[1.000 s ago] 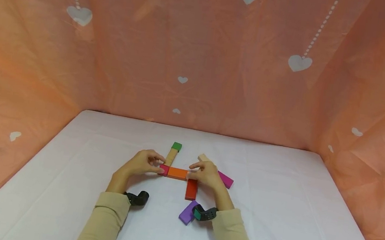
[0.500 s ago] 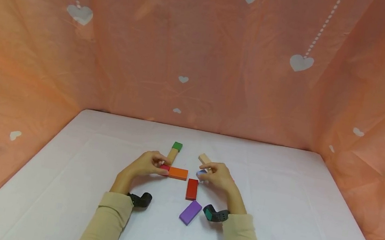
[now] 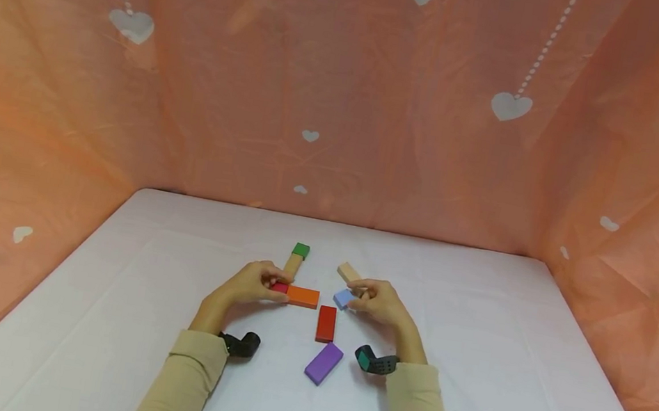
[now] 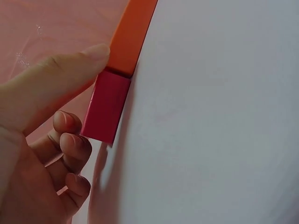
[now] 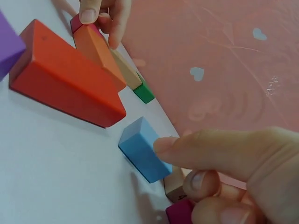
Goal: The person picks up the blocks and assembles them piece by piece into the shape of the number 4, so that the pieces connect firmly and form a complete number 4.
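My left hand (image 3: 252, 282) pinches a crimson block (image 4: 106, 107) where its end meets an orange block (image 3: 302, 297). The left thumb lies along the near side of that join, and the remaining fingers curl beneath the block's free end in the left wrist view. My right hand (image 3: 382, 302) is at a light blue block (image 5: 145, 149), its thumb tip overlapping the block's right end, its other fingers loosely bent. Beside those fingers are a plain wood block (image 3: 348, 272) and a magenta block (image 5: 181, 212), partly hidden by the hand. Between the hands stands a red block (image 3: 326, 324).
Nearest the body is a purple block (image 3: 323, 363), set at a slant. Beyond the left hand, another plain wood block (image 3: 293, 267) runs back to a green block (image 3: 300, 251). All stand on a white table (image 3: 467, 393), with a peach heart-patterned cloth (image 3: 351, 96) behind.
The right hand has drawn away to the right from the orange block's end, and the light blue block has come into sight. The left thumb has slid slightly right along the crimson block.
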The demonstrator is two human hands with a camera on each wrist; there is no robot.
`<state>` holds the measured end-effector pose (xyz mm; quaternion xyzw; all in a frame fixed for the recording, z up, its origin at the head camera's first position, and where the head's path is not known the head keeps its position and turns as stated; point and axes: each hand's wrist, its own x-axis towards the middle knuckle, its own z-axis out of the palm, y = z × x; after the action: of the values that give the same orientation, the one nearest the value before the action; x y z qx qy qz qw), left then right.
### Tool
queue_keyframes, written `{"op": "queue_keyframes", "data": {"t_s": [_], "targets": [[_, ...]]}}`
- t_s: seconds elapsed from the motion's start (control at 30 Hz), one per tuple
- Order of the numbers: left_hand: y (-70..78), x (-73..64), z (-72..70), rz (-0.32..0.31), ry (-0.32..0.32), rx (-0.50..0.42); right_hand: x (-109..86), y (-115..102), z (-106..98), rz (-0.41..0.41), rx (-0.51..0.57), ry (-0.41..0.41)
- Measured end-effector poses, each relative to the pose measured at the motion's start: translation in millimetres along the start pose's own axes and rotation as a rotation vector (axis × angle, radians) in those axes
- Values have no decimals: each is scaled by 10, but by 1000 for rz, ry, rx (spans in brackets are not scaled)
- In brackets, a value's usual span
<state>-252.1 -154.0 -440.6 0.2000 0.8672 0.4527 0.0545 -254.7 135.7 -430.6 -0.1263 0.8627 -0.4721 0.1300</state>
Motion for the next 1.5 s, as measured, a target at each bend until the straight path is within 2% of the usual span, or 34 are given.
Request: {"op": "queue_keyframes", "data": {"t_s": [0.37, 0.7, 0.9, 1.13, 1.37, 1.5], "targets": [[3, -8, 7, -24, -35, 44, 41, 39, 50, 51, -26, 14], [-8, -2, 10, -36, -42, 53, 8, -17, 66, 21, -31, 34], [-9, 2, 13, -26, -41, 63, 16, -16, 91, 51, -44, 62], [0, -1, 15, -16, -34, 70, 27, -17, 127, 19, -68, 108], [-2, 2, 15, -26, -36, 74, 38, -49, 164, 73, -73, 141], [-7, 6, 6, -29, -41, 84, 53, -68, 196, 72, -101, 169]]}}
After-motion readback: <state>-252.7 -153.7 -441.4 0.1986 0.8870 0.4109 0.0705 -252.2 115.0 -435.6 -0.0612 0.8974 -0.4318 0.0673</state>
